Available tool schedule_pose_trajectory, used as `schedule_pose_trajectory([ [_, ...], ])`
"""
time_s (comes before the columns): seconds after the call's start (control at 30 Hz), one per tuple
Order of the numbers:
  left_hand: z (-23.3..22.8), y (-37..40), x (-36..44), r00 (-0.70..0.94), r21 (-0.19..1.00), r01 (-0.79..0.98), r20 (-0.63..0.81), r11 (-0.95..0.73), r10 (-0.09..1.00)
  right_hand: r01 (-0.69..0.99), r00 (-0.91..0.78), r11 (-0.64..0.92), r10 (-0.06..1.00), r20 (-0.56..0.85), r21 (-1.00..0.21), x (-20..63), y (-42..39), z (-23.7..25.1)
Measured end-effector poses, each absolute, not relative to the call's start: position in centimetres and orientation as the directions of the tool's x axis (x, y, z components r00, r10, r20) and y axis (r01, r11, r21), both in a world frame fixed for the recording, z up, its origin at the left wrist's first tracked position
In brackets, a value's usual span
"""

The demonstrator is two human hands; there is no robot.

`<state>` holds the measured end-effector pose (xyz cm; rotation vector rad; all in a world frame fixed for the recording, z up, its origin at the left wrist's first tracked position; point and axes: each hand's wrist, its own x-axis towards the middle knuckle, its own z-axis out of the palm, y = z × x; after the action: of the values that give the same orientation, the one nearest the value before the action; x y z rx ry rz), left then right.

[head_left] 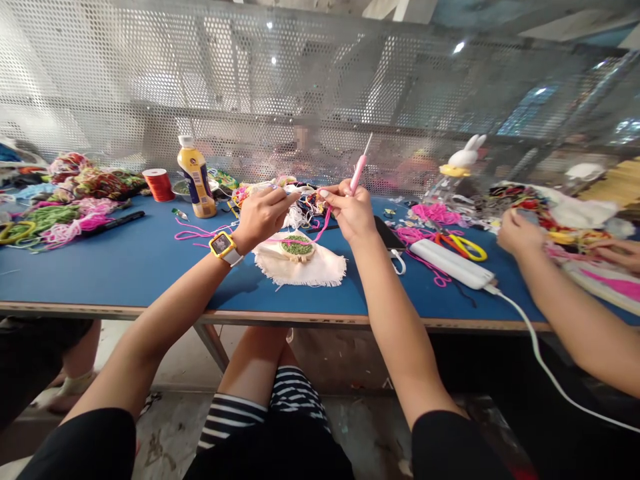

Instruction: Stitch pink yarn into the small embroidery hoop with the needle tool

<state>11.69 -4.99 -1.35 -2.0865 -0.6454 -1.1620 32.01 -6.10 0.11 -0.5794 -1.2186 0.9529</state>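
My right hand is raised over the table, closed around a punch needle with a pink handle, its metal tip pointing up. Pink yarn hangs from the fingertips of that hand and runs down across the embroidery hoop. My left hand, wearing a yellow and white watch, has its fingers pinched close to the right fingertips; what lies between them is too small to make out. Below both hands lies a frayed white cloth in a small round hoop, its middle filled with green loops.
A yellow bottle, a red thread spool and yarn piles stand behind and left. On the right are a white power strip with a cable, yellow-orange scissors, a rabbit-topped jar and another person's hand.
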Motion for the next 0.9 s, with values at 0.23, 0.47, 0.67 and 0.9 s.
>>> schedule_pose_trajectory([
  [0.23, -1.0, -4.66, 11.14, 0.489, -0.267, 0.664, 0.861, -0.698, 0.136, -0.283, -0.032, 0.438, 0.885, 0.465, -0.853, 32.11, -6.05, 0.22],
  [0.47, -1.3, -4.94, 11.42, 0.513, -0.332, 0.694, 0.851, -0.64, 0.115, -0.191, -0.036, 0.372, 0.922, 0.385, -0.908, 31.41, -5.84, -0.34],
  [0.67, -1.21, -4.85, 11.19, 0.554, -0.37, 0.687, 0.823, -0.625, 0.122, -0.251, -0.01, 0.406, 0.907, 0.422, -0.879, 31.32, -5.49, -0.64],
  [0.9, -1.19, -4.52, 10.92, 0.574, -0.427, 0.698, 0.813, -0.575, 0.093, -0.275, -0.022, 0.375, 0.918, 0.396, -0.885, 31.39, -5.56, -0.65],
])
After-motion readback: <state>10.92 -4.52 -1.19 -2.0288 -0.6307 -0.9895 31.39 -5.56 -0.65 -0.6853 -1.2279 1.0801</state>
